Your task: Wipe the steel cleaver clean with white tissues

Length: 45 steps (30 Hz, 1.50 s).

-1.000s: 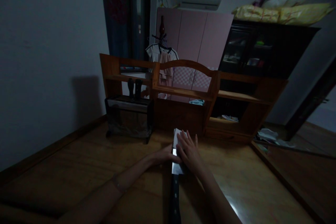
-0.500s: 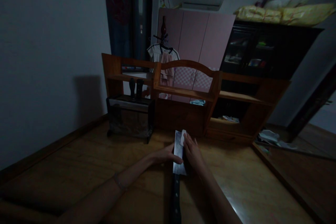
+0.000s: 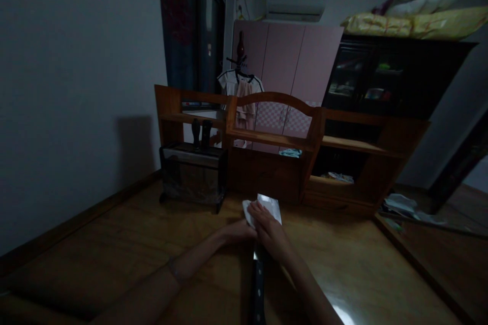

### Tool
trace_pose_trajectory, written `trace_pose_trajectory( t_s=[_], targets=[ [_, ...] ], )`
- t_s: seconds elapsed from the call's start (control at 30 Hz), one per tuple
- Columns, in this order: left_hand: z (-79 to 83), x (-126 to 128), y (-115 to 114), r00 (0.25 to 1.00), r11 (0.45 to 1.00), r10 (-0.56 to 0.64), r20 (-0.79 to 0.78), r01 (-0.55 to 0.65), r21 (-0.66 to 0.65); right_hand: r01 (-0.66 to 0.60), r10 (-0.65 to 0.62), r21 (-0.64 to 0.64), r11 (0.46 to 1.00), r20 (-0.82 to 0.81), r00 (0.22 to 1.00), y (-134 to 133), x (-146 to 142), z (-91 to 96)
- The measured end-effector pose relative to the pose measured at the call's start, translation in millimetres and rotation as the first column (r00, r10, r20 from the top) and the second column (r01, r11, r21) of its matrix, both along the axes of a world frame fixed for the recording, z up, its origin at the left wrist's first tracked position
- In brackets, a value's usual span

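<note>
A cleaver (image 3: 273,208) with a broad shiny blade and a black riveted handle points away from me, its handle toward my body. My right hand (image 3: 269,228) lies across the blade and presses a folded white cloth or tissue (image 3: 247,212) to it, near the left edge. Beside the blade on the left, my left hand (image 3: 240,232) holds the cleaver; its fingertips are hidden behind the blade and my right hand.
A knife block (image 3: 192,172) with two black handles stands at the left on the wooden surface (image 3: 190,259). Behind it runs a wooden shelf unit (image 3: 263,172). A wall (image 3: 76,86) closes off the left side, and a raised wooden edge (image 3: 419,269) borders the right.
My right hand and the white cloth have moved left across the blade, from its right edge to its left. The blade has turned and shows more of its broad face.
</note>
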<state>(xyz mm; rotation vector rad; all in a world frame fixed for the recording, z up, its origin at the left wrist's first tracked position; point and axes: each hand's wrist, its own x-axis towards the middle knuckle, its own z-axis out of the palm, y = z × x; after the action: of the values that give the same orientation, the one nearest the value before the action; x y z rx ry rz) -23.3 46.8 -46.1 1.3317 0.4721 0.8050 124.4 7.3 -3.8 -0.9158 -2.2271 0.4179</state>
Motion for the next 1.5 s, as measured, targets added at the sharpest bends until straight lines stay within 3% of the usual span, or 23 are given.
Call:
trace_pose_trajectory(
  t_s=[0.2, 0.37, 0.5, 0.63, 0.77, 0.93, 1.07, 1.2, 1.33, 1.4, 1.5],
  targets=[
    [11.5, 0.0, -7.2, 0.997, 0.999, -0.006, -0.074, 0.004, -0.033, 0.100, -0.100, 0.025, 0.995, -0.020, 0.995, 11.1, 10.2, -7.7],
    [26.3, 0.0, -18.1, 1.000, 0.998, -0.027, -0.002, 0.027, -0.052, 0.297, -0.297, 0.014, 0.955, -0.008, 0.955, 20.6, 28.9, -13.5],
    [33.4, 0.0, -22.0, 0.999, 0.999, -0.042, 0.029, 0.042, -0.020, 0.345, -0.345, 0.062, 0.936, -0.014, 0.938, 22.4, 34.9, -16.7],
    [29.6, -1.2, -19.7, 0.999, 0.999, -0.034, 0.009, 0.035, -0.028, 0.292, -0.291, 0.025, 0.956, -0.027, 0.956, 19.0, 29.1, -16.6],
    [19.7, -2.4, -15.4, 0.999, 0.996, -0.005, 0.036, 0.009, -0.094, 0.148, -0.151, -0.049, 0.988, -0.061, 0.987, 9.7, 22.7, -8.7],
    [11.2, 1.2, -7.2, 0.995, 0.971, 0.061, 0.080, -0.041, -0.238, -0.031, 0.028, -0.028, 0.999, -0.086, 0.996, -8.3, 15.3, 10.6],
    [17.9, 3.0, -4.8, 0.983, 0.917, 0.073, 0.170, 0.001, -0.399, -0.094, 0.094, 0.001, 0.996, -0.038, 0.995, -12.7, 11.9, 19.0],
    [34.7, 0.0, -11.6, 0.950, 0.906, 0.076, 0.302, 0.060, -0.419, -0.063, 0.063, 0.065, 0.996, -0.007, 0.998, -3.7, 14.4, 12.9],
    [48.0, -3.0, -17.4, 0.925, 0.908, 0.118, 0.361, 0.047, -0.417, 0.096, -0.093, 0.071, 0.993, -0.046, 0.995, 8.3, 20.7, -2.8],
    [48.6, -3.8, -16.9, 0.927, 0.902, 0.130, 0.352, 0.037, -0.431, 0.156, -0.153, 0.034, 0.987, -0.073, 0.986, 11.2, 21.1, -10.4],
    [41.6, -3.8, -12.2, 0.937, 0.887, 0.149, 0.317, 0.015, -0.462, 0.130, -0.129, 0.009, 0.991, -0.065, 0.989, 8.2, 13.7, -15.5]
  ],
)
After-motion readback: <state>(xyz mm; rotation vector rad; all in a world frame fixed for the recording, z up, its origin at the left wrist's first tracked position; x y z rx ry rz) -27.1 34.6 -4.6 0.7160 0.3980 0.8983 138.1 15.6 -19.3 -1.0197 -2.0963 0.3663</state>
